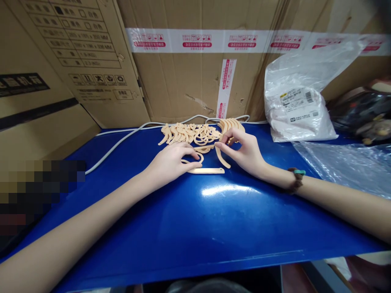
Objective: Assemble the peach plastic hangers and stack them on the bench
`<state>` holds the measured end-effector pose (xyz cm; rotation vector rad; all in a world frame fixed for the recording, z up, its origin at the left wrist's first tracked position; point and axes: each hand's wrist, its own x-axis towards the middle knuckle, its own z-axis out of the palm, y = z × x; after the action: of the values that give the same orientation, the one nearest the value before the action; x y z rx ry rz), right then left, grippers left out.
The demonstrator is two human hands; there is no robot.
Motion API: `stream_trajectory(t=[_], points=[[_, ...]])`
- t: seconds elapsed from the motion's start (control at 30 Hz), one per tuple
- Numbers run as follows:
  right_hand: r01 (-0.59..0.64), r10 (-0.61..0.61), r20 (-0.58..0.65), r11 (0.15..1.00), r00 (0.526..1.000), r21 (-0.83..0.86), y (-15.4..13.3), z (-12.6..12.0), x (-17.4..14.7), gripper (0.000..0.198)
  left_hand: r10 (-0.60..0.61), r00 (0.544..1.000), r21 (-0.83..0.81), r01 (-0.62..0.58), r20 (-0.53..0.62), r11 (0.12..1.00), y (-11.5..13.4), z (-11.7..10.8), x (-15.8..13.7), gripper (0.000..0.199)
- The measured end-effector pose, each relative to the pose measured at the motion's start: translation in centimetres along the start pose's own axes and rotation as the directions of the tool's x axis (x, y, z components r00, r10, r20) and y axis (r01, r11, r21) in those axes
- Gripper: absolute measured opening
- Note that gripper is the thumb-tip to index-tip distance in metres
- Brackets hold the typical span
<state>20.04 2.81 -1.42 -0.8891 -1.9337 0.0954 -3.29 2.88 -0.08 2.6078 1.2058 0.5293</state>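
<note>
My left hand (171,162) is curved around a pale wooden ring piece (200,158), index finger and thumb at its edges. Under that thumb a straight wooden strip (209,171) with a hole near its right end lies on the blue tabletop (189,228). A small curved wooden piece (223,159) is pinched by its upper end between the thumb and fingers of my right hand (246,154). Just beyond my hands lie a heap of loose wooden pieces (180,132) and a row of curved wooden pieces (230,124), which my right hand partly covers.
Cardboard boxes (186,81) wall the back and left. A white cable (119,148) runs along the rear. On the right stand a white plastic bag (301,112) with a label and a clear plastic sheet (345,167). Dark items (360,110) sit at far right.
</note>
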Motion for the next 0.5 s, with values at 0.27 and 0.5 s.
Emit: stream_trajectory(t=[0.27,0.5], points=[[-0.004,0.004,-0.001,1.0,1.0,0.021,0.5,-0.3,0.8,0.011,-0.065,0.997,0.046,0.067,-0.042,0.997,0.3,-0.4,0.0,0.019],[0.021,0.047,0.343,0.981,0.938,-0.192,-0.2,-2.0,1.5,0.014,0.057,0.996,0.086,-0.051,-0.069,0.995,0.9,-0.4,-0.4,0.023]])
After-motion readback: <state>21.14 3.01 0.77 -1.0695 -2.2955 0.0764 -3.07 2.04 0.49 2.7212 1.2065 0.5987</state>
